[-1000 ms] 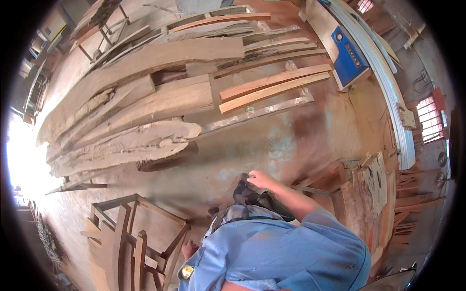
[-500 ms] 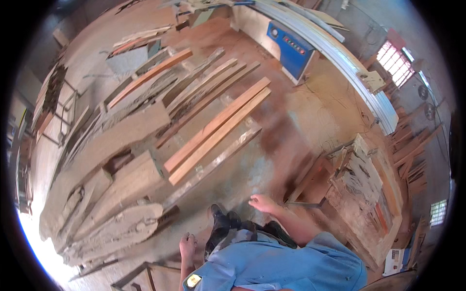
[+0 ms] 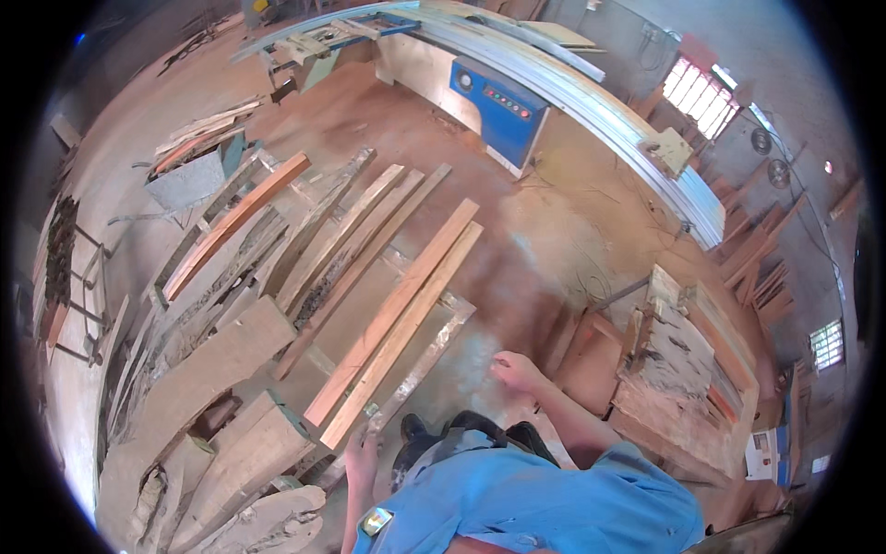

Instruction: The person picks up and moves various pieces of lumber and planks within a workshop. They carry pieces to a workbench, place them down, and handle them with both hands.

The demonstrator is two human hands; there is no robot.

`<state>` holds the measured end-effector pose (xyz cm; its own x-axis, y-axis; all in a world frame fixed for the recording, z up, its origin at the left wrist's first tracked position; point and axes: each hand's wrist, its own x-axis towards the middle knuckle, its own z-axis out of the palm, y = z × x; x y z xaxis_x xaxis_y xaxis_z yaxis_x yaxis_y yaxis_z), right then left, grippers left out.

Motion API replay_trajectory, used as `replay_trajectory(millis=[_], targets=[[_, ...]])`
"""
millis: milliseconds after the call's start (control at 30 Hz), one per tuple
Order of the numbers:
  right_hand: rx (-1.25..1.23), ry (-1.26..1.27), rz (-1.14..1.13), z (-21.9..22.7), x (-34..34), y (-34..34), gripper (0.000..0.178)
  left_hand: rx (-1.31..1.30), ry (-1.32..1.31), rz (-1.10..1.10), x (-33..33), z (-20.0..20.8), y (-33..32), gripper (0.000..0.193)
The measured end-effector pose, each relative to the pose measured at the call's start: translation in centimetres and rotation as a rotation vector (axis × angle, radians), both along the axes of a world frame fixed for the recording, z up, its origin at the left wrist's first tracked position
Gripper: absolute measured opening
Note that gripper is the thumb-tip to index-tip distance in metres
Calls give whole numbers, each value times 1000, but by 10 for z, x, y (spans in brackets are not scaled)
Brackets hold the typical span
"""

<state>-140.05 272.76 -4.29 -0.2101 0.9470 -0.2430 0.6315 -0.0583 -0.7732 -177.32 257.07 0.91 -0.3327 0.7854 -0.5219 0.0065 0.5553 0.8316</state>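
Observation:
Two long sawn planks lie side by side, a reddish plank (image 3: 397,309) and a paler plank (image 3: 406,331), on a rail (image 3: 429,355). Close to their near ends is my left hand (image 3: 362,450), its fingers partly stretched up; whether they touch the wood I cannot tell. It holds nothing that I can see. My right hand (image 3: 519,374) hangs in the air to the right of the planks, fingers curled in with nothing visible in them.
Thick rough slabs (image 3: 231,355) and several narrower boards (image 3: 341,235) lie to the left. A wooden stack (image 3: 674,369) stands at my right. Beyond is a long machine with a blue control panel (image 3: 498,106). A grey bin (image 3: 189,180) holds offcuts at far left.
My view has shifted, and the planks now appear nearer to me. My left hand has come up beside the planks' near ends. The fingers of my right hand have curled in more.

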Motion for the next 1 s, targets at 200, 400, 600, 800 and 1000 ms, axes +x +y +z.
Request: replay_trajectory(millis=[200, 400, 600, 800, 1000], targets=[[-388, 181, -197, -41, 33, 65, 22, 107, 69, -37, -6, 5, 81, 47], [-697, 356, -369, -84, 131, 192, 23, 123, 218, 122, 34, 22, 167, 47], [-783, 238, -643, -109, 227, 322, 25, 26, 214, 317, 118, 61, 259, 45], [-705, 330, -483, -91, 213, 436, 17, 53, 429, 225, 155, 86, 332, 38], [-622, 343, -226, -49, 198, 490, 19, 93, 527, 191, 162, 77, 413, 39]])
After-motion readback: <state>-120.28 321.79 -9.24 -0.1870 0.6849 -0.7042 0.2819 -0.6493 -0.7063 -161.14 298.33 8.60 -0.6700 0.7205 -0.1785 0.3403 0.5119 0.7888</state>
